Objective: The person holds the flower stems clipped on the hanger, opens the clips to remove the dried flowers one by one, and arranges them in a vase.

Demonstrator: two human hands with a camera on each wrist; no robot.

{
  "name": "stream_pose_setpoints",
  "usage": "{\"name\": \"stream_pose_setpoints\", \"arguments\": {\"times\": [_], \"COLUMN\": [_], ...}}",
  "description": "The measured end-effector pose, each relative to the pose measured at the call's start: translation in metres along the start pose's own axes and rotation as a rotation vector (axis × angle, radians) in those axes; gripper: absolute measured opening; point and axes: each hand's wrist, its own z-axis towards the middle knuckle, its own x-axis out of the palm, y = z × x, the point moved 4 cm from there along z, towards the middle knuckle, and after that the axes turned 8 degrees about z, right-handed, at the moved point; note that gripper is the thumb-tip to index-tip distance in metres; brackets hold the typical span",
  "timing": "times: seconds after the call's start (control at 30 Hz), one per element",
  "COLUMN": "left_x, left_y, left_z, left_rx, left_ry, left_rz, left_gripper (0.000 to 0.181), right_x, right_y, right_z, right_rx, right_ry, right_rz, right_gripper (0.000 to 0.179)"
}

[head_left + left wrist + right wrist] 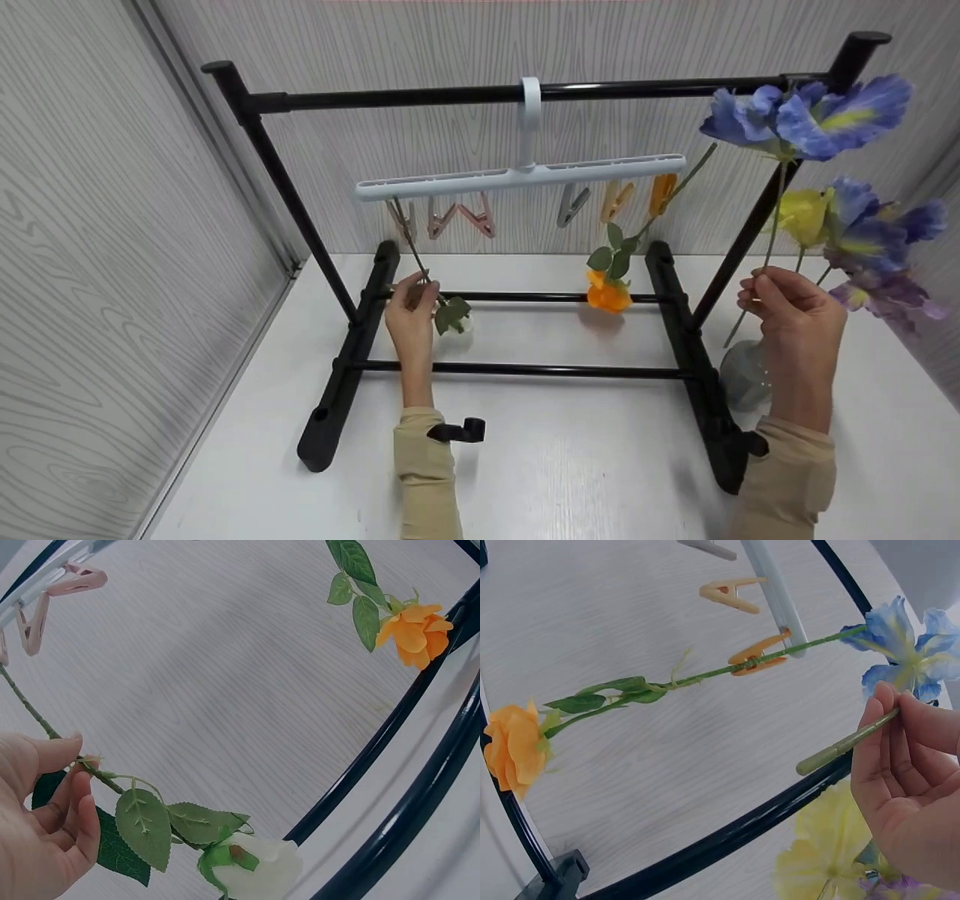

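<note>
My left hand (411,315) pinches the green stem of a white rose (259,866) between thumb and fingertips. The rose points head down, and its stem runs up to the leftmost clip (402,221) of a pale blue hanger (480,180). At the right, my right hand (806,322) pinches the stem of a blue iris (847,120), bloom upward, with the cut stem end (810,765) sticking out past the fingers. An orange rose (609,295) hangs head down from the orange clip (663,195) at the hanger's right end.
The hanger hooks over the top bar (420,97) of a black rack standing on a white table (570,442). Several other clips hang between its ends. Behind my right hand stands a glass vase (744,375), near yellow (802,217), blue and purple flowers.
</note>
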Motion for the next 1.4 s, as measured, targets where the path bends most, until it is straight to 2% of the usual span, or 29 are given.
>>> {"name": "stream_pose_setpoints", "arguments": {"times": [0.13, 0.33, 0.63, 0.93, 1.2, 1.4], "left_x": [0.0, 0.002, 0.004, 0.004, 0.004, 0.005], "left_y": [0.0, 0.0, 0.0, 0.001, 0.001, 0.001], "left_z": [0.0, -0.001, -0.001, 0.0, 0.0, -0.001], "left_rx": [-0.007, 0.002, 0.027, 0.034, 0.015, 0.0], "left_ry": [0.0, 0.014, 0.014, 0.011, 0.017, 0.023], "left_rz": [0.001, -0.018, 0.025, 0.002, -0.058, -0.089], "left_gripper": [0.025, 0.024, 0.021, 0.019, 0.018, 0.02], "right_x": [-0.003, -0.009, -0.021, -0.031, -0.036, -0.039], "right_y": [0.005, 0.012, 0.02, 0.025, 0.026, 0.025], "right_z": [0.001, 0.003, 0.006, 0.01, 0.013, 0.013], "right_rx": [-0.015, -0.084, -0.138, -0.198, -0.212, -0.253], "right_ry": [-0.036, -0.095, -0.23, -0.345, -0.379, -0.385], "right_rz": [-0.028, -0.035, -0.056, -0.053, -0.056, -0.195], "right_gripper": [0.008, 0.013, 0.017, 0.015, 0.007, 0.009]}}
